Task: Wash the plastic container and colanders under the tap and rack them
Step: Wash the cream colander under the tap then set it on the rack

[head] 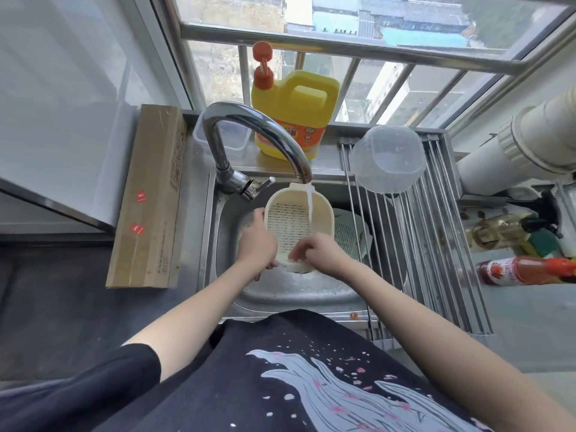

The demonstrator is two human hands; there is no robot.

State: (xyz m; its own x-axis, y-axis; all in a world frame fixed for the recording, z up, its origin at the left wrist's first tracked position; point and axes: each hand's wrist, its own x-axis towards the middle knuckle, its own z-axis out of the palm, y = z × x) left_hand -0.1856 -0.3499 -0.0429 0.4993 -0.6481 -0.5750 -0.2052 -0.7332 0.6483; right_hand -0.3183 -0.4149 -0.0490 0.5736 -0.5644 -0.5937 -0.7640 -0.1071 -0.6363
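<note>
Gripping the cream colander [293, 226] under running water, both hands closed.

The tap [249, 132] is polished metal, mirror-glossy along its curved spout. The sink [311, 294] is stainless steel with a duller, brushed sheen, wet and spotted. The cream colander [291, 226] is smooth opaque plastic, finely perforated — semi-matt under the running water. A paler green colander [347, 235] beside it in the sink looks like the same kind of plastic. The clear container [388, 159] upturned on the rack is translucent, slightly frosted plastic. The drying rack [436, 232] is made of shiny steel rods. The detergent jug [294, 110] is glossy yellow plastic — its pump orange. The long box [149, 198] is matt brown cardboard.
</note>
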